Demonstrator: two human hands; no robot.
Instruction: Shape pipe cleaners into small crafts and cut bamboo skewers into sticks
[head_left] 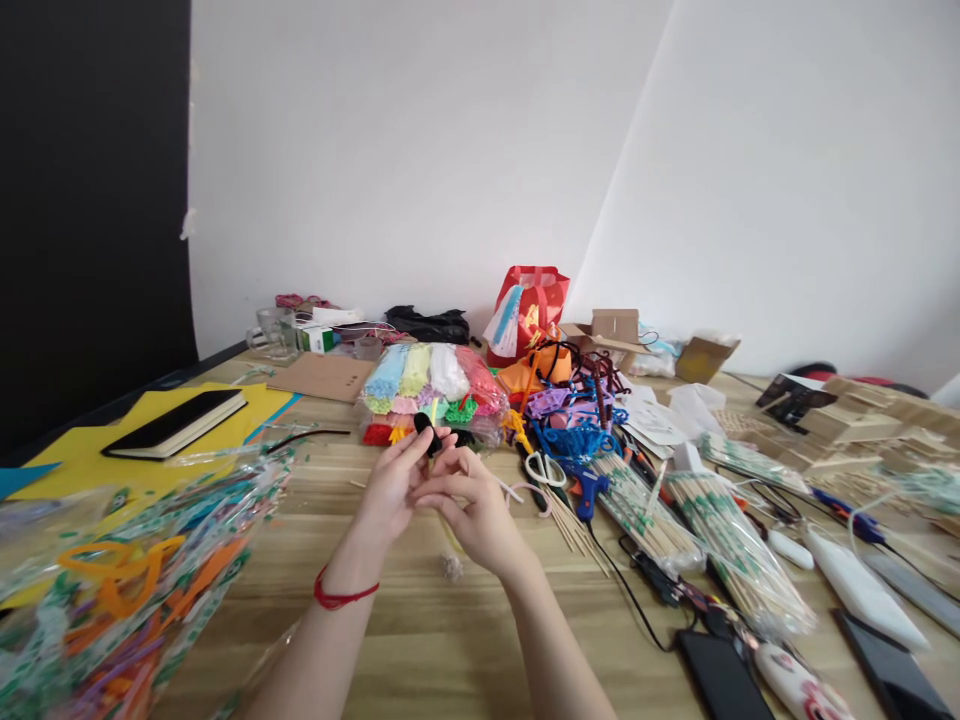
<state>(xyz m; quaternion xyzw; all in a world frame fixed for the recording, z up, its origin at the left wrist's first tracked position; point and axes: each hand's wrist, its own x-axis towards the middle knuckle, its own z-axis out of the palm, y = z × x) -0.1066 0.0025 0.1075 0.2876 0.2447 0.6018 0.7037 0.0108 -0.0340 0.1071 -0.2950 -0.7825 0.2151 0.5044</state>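
Note:
My left hand [396, 482] is closed, with thumb and fingers pinching a small black fuzzy piece [427, 436] that looks like coiled pipe cleaner. A pale yellow pipe cleaner [434, 410] sticks up by the black piece, and a yellow length also shows below the hands. Close against the left fingers, my right hand [474, 505] has its thumb and forefinger bent together around the yellow stem. Its exact contact is partly hidden by the fingers. Behind both hands lies a clear bag of multicoloured pipe cleaners [435, 385].
Loose pipe cleaners [570, 410], scissors [545, 470] and a blue glue gun [589, 490] lie to the right, beside bagged wooden sticks [731, 545]. On the left are a black notebook [176, 422] on yellow sheets and plastic-wrapped strips [142, 600]. A red bag [536, 305] stands at the back.

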